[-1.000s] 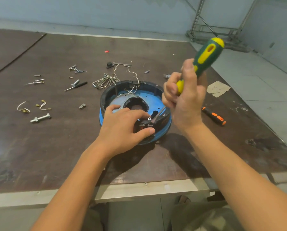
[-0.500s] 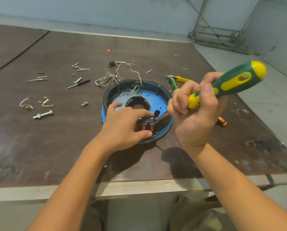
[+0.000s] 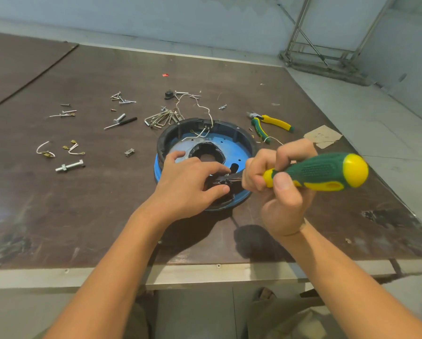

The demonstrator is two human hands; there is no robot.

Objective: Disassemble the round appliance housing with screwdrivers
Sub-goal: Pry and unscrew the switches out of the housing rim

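The round housing, a blue disc inside a black rim, lies on the dark table in front of me. My left hand rests on its near edge and pinches a small black part between thumb and forefinger. My right hand grips the green and yellow screwdriver, which lies almost level with its handle pointing right. Its metal shaft reaches left into the black part, and the tip is hidden there.
Green and yellow pliers lie behind the housing to the right. A bunch of hex keys, loose screws, a bolt, wire clips and a black-handled tool are scattered to the left. The table's metal front edge is near me.
My right hand has tipped the screwdriver handle from upright down to the right until it is almost level. My left hand has stayed on the black part.
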